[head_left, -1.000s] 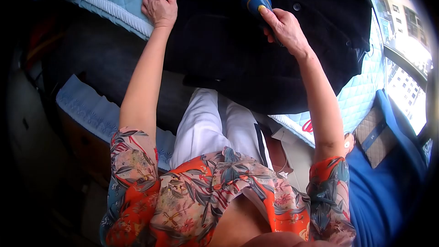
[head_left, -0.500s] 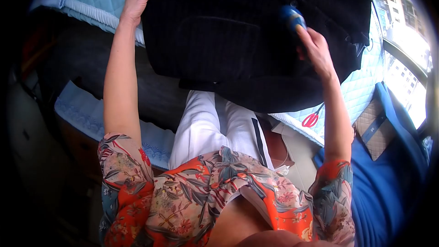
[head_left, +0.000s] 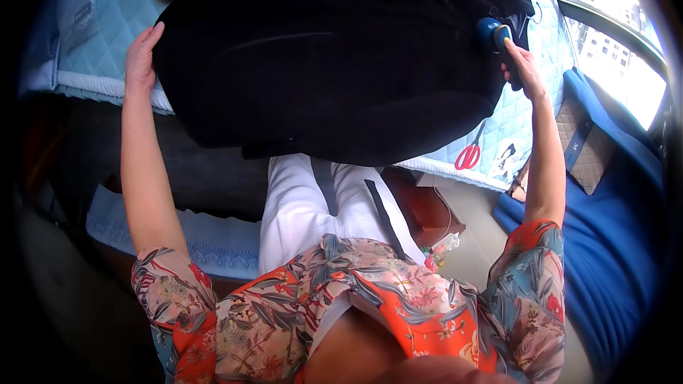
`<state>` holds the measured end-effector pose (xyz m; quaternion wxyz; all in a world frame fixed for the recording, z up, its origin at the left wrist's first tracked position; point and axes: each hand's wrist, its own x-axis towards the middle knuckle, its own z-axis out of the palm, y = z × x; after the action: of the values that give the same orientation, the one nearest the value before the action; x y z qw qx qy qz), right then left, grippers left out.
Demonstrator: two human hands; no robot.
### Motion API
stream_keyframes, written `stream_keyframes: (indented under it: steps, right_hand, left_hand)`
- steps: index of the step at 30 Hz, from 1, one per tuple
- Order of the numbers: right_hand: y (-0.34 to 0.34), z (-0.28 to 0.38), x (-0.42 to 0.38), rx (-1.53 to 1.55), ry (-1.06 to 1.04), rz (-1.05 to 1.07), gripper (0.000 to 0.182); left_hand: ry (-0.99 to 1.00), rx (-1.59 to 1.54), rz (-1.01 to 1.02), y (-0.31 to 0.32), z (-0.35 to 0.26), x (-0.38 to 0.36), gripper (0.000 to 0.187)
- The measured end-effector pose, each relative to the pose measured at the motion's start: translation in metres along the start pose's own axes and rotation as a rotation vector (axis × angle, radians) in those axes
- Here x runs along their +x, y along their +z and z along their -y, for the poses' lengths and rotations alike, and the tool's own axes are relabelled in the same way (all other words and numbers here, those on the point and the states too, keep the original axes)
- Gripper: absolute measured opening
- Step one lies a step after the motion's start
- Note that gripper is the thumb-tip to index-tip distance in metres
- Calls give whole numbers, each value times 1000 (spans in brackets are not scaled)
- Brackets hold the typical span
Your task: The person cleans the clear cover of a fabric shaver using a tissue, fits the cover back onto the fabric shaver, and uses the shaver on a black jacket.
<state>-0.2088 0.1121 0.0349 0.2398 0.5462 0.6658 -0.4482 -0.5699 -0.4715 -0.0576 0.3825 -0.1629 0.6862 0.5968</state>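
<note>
A black coat (head_left: 320,78) with round buttons and a pocket line lies spread over the light blue quilted bedding (head_left: 107,50). My left hand (head_left: 144,53) grips the coat's left edge, thumb on top and fingers partly hidden behind the cloth. My right hand (head_left: 521,71) is wrapped round the dark handle of a lint remover (head_left: 489,30) with a rounded blue head. That head is at the coat's right side, near a button. Red-handled scissors (head_left: 467,157) rest on the bedding below the coat's lower right edge.
A blue cloth (head_left: 605,263) drapes at the right, beside a beige quilted piece (head_left: 589,160) with a dark blue band. Light blue lace-trimmed fabric (head_left: 206,242) is at lower left. A reddish-brown box (head_left: 423,206) stands by my legs. A window (head_left: 619,57) is at upper right.
My right hand has moved the lint remover rightward across the coat toward its right side. My left hand still holds the left edge; the whole view has shifted a little.
</note>
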Motion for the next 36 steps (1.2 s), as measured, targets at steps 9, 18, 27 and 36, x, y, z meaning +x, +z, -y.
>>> stream_keyframes:
  steps: [9,18,27,36]
  right_hand:
    - [129,50,-69,-155,-349,489,48]
    - [18,-11,-13,-99,-267,64,45]
    - [157,60,-74,-233,-406,462,43]
    - [135,53,-58,-84,-344,264,42]
  left_hand:
    - [-7,40,-80,4,-7,-4,27]
    - [14,59,-82,-3,-8,0,27]
    - [35,-8,-2,-34,7,22,25]
    - [113,55,-78,9,-11,-20,17]
